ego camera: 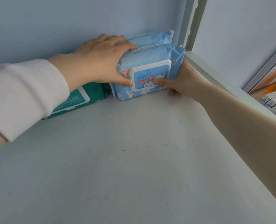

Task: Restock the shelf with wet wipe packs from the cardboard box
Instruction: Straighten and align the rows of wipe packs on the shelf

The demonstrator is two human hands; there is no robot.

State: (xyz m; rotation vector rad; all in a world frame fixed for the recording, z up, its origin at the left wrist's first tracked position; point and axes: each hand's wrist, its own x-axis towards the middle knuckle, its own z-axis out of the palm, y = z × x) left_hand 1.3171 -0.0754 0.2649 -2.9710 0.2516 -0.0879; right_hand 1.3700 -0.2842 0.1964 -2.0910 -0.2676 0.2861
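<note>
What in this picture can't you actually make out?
- Cardboard box: outside the head view.
- Green pack: head view, partly hidden under the left sleeve.
- Rear blue pack: face hidden behind the front blue pack, gripped by left hand and right hand.
- Small boxes: cut off by the right edge, print blurred.

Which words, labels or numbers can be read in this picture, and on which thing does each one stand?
"wipes": on the white lid of the front blue pack, which the left hand and the right hand grip.
On the red band below it: Chinese characters, too small to read surely.
Top of the front blue pack: upside-down Chinese print, blurred.
Label of the green pack: blurred.
Print on the small boxes at right: unreadable.
</note>
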